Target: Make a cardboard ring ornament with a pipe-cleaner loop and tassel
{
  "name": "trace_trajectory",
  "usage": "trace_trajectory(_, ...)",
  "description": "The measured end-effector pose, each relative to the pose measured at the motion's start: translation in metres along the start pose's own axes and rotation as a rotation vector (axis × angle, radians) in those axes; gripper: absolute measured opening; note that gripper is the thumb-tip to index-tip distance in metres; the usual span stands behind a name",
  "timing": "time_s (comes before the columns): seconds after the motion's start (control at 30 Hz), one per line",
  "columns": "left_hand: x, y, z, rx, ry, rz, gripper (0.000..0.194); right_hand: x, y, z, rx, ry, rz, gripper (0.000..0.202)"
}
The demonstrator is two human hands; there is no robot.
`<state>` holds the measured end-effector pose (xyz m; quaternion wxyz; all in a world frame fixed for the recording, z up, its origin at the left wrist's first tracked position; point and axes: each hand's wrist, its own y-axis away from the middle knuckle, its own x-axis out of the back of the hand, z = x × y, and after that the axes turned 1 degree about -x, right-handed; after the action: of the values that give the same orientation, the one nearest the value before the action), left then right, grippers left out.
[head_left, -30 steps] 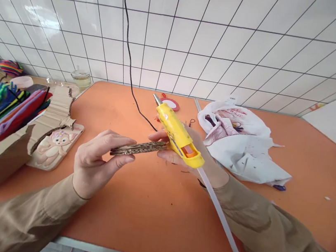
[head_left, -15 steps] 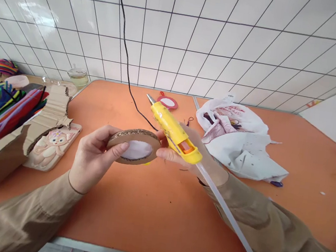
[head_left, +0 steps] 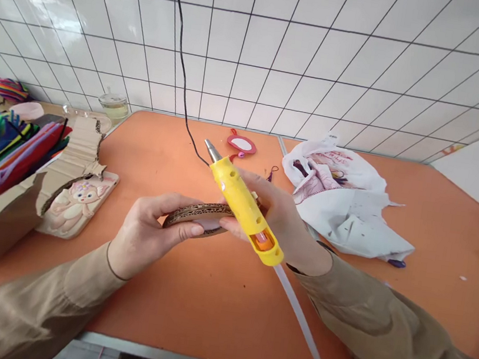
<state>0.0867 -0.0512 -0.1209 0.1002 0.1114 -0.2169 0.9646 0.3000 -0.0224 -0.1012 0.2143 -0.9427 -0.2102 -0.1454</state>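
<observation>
Head view: the round brown corrugated-cardboard disc (head_left: 196, 211) is held above the orange tabletop (head_left: 204, 305), between the two hands; it is tilted nearly edge-on to the camera, so that its visible long axis runs left to right; part of a pale inner face shows below the ridged rim.

The left hand (head_left: 143, 230) has its thumb and fingers closed to the thickness of the disc, pinching its left end, thumb on the near side; the right hand (head_left: 282, 212) is wrapped about the yellow plastic glue gun (head_left: 242, 204), its grip on the handle largely hidden behind the body; the right thumb tip overlaps the right end of the disc; whether it presses there cannot be told.

Critical relation: the glue gun crosses in front of the right end of the disc, its long axis slanting from far left to near right; the tapered metal nozzle (head_left: 212, 150) points away from the person and lies beyond the disc, apart from the rim; the translucent white glue stick (head_left: 303, 326) projects from the rear, toward the right sleeve (head_left: 364, 310).
</observation>
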Motion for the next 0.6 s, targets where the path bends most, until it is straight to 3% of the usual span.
trace_trajectory(0.17,-0.006,0.004,-0.009,-0.023,-0.042,0.023,0.016,-0.002,0.0,-0.001,0.036,-0.004,0.006,0.039)
trace_trajectory(0.37,-0.001,0.004,-0.011,-0.305,-0.359,0.082,0.017,0.008,-0.004,0.009,0.146,0.018,-0.073,0.02)
trace_trajectory(0.5,0.004,0.002,-0.01,-0.496,-0.429,0.063,0.026,0.015,-0.003,0.012,0.093,-0.062,-0.089,0.027)
trace_trajectory(0.6,0.006,0.002,-0.008,-0.498,-0.414,0.065,0.03,0.021,0.0,0.008,0.051,-0.122,-0.047,0.032)
